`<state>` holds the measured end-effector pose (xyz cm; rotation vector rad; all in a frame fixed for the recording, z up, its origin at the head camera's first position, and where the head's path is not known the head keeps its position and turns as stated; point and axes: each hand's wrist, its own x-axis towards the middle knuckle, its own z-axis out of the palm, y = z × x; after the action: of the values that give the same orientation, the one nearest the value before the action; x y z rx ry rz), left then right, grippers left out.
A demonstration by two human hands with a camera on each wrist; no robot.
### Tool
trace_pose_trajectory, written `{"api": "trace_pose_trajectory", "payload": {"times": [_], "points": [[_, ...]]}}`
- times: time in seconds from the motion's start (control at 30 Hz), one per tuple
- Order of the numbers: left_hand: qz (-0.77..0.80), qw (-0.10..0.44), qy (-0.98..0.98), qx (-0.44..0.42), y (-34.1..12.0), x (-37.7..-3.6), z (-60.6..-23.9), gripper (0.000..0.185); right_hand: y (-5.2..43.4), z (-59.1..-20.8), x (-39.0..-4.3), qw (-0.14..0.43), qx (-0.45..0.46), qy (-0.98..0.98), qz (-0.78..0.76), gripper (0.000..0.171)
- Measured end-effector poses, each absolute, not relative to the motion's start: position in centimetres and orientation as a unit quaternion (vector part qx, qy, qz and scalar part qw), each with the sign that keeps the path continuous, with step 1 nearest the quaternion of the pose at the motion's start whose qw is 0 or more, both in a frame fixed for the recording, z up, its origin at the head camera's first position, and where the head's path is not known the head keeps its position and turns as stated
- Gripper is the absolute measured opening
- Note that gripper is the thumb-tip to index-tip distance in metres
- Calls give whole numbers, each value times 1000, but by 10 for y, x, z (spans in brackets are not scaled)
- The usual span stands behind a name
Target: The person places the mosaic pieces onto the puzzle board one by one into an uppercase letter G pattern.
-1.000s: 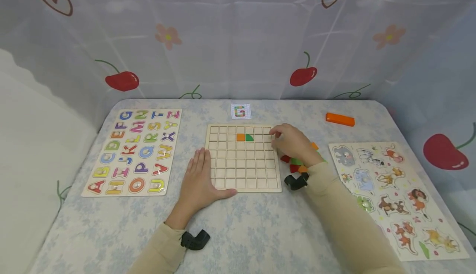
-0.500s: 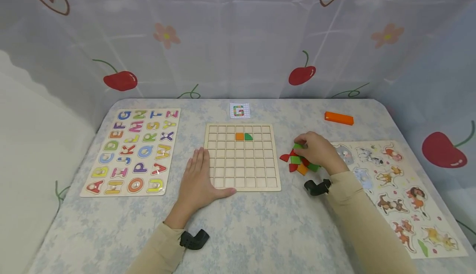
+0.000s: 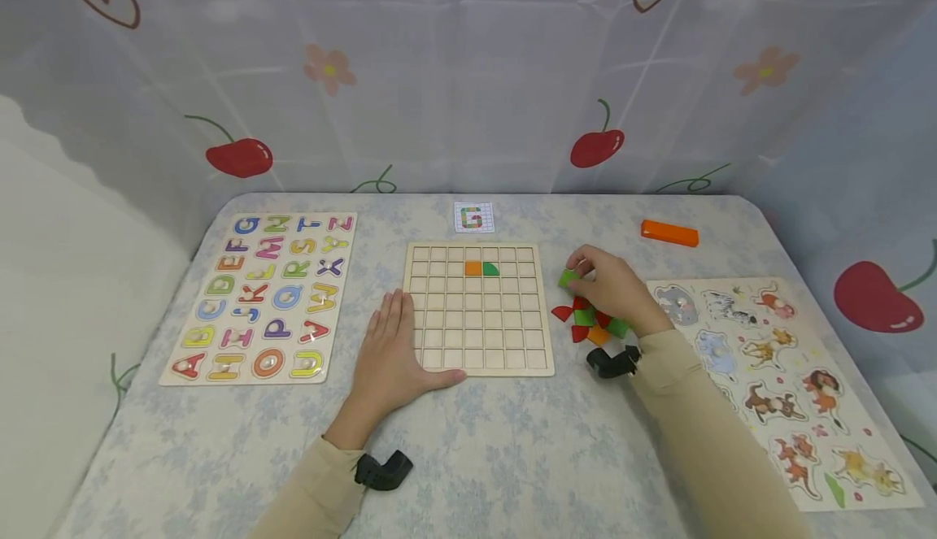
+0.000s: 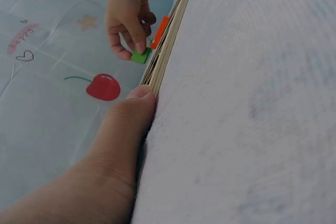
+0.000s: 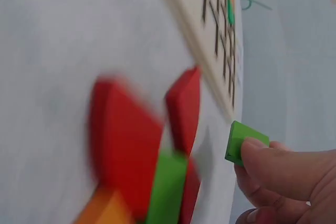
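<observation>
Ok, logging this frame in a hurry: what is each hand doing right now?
Left hand: open, flat on the table, thumb against the grid board.
Right hand: pinching a green tile above the loose pieces.

We wear long beige sleeves on both arms, the fabric plain, soft and slightly ribbed, reaching down to the wrists. At the cuff of our left sleeve [image 3: 318,482] sits a small black angular device [image 3: 383,470], shaped like a bent elbow piece with matte plastic faces. A matching black device [image 3: 611,360] sits at the cuff of our right sleeve [image 3: 703,433]. Our left hand [image 3: 391,356] and right hand [image 3: 615,291] are bare, with no rings, gloves or bands, and the nails are short and unpainted.
</observation>
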<state>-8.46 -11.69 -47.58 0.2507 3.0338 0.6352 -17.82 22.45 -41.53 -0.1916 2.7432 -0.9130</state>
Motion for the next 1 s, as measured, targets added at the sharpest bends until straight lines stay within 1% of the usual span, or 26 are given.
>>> {"api": "trace_pose_trajectory", "payload": {"times": [0.13, 0.37, 0.57, 0.73, 1.0], "points": [[205, 14, 975, 81, -118, -85, -476, 146, 196, -413, -187, 109, -91, 928, -345, 17], [206, 19, 975, 78, -118, -84, -476, 146, 136, -417, -200, 124, -120, 904, -391, 17], [198, 17, 977, 81, -118, -85, -476, 147, 96, -420, -205, 126, -144, 902, -387, 14], [195, 15, 977, 85, -117, -85, -475, 147, 78, -423, -208, 111, -154, 912, -364, 12], [191, 17, 978, 85, -119, -85, -475, 146, 68, -428, -212, 94, -160, 929, -321, 12]]}}
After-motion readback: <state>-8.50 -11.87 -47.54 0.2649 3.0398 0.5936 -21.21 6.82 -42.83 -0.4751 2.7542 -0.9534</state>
